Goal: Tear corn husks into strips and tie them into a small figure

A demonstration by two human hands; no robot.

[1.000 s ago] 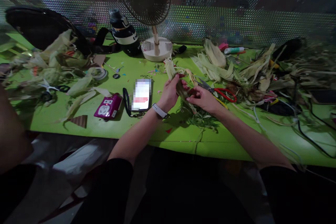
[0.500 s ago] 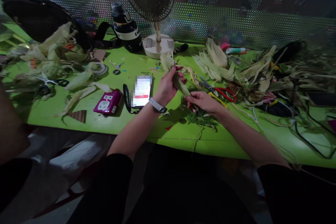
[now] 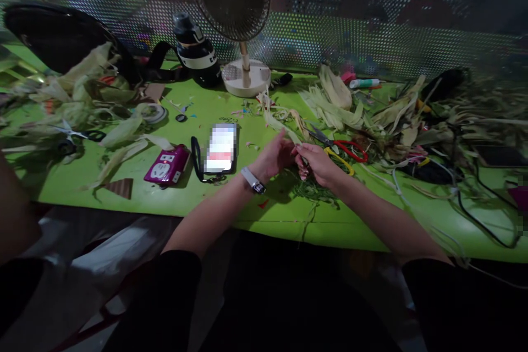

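A pale green corn husk (image 3: 284, 127) runs up and left from between my hands, its frayed far end hanging over the table. My right hand (image 3: 317, 163) pinches its lower end between thumb and fingers. Close beside it, my left hand (image 3: 275, 155) curls around the husk, thumb raised; its fingers are partly hidden. A white-banded watch (image 3: 252, 180) is on the left wrist. Below my right hand lies a heap of green leafy sprigs (image 3: 317, 192). Red-handled scissors (image 3: 350, 148) and a yellow-handled tool (image 3: 340, 162) lie just beyond that hand.
A phone (image 3: 220, 148) and purple power adapter (image 3: 167, 166) lie left on the green table (image 3: 165, 201). Black-handled scissors (image 3: 84, 135) rest by piled husks (image 3: 78, 99). A bottle (image 3: 200, 60) and fan (image 3: 246, 77) stand behind. More husks (image 3: 336, 99) and cables (image 3: 464, 217) cover the right side.
My left hand has moved down and right, closer to my right hand. The husk's upper part now droops, thinner and lower, toward the tabletop. My right hand has barely moved.
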